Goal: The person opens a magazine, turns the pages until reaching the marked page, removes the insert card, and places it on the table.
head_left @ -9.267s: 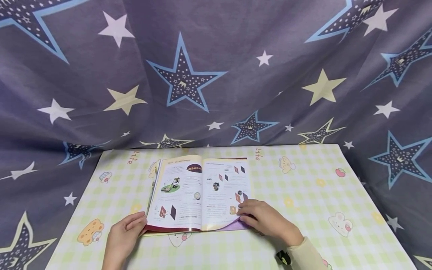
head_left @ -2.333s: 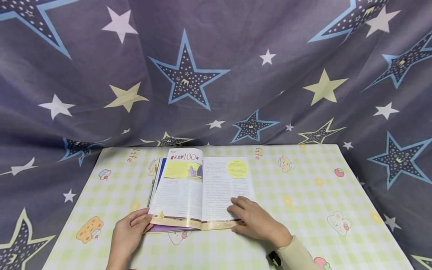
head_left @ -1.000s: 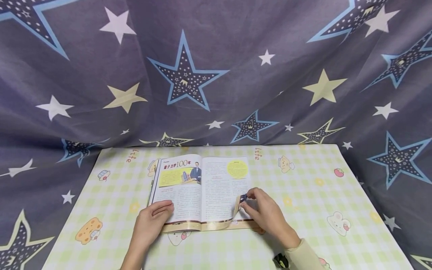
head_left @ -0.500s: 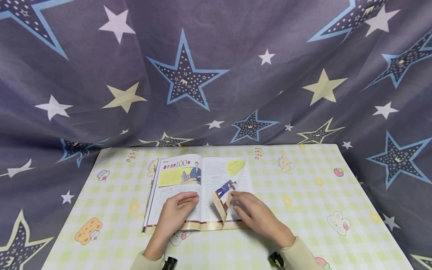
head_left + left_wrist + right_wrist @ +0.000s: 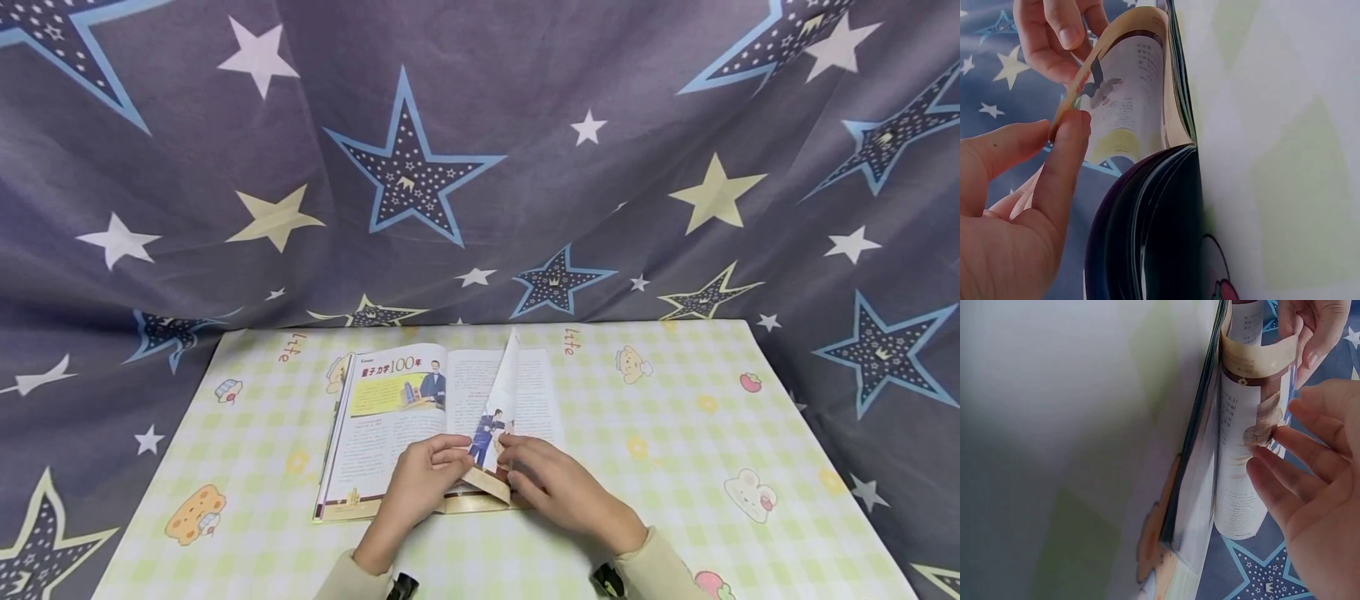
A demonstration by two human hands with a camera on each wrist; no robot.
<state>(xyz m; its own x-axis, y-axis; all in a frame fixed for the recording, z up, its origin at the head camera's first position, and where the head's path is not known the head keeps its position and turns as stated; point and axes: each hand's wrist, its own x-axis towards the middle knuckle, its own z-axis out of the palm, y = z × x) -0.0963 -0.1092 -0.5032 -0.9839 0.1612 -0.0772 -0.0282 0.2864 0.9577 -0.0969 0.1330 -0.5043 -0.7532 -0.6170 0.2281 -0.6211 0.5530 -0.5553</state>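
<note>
The left half of the open magazine [image 5: 408, 425] lies on the checked tablecloth [image 5: 675, 517], bearing a yellow panel and a printed figure in a suit. The magazine sits near the middle of the table, spine running away from the person. Its stacked pages look light and flexible as a body.

Next, the left hand [image 5: 423, 479] pinches the lower edge of the lifted page [image 5: 506, 396] between thumb and finger, as the left wrist view confirms. This page rises from the right half and curls freely. Judged by its shine, the paper is thin, smooth and somewhat slippery; it should bend easily but crease or tear if pulled sharply. The outer lower corner appears the best hold, with light pressure.

Further right, the right hand [image 5: 558, 483] touches the lifted page with loosely extended fingers; no closed pinch shows. Beyond it, the flat right-hand pages remain partly covered. A cream sleeve [image 5: 667, 567] follows.
</note>
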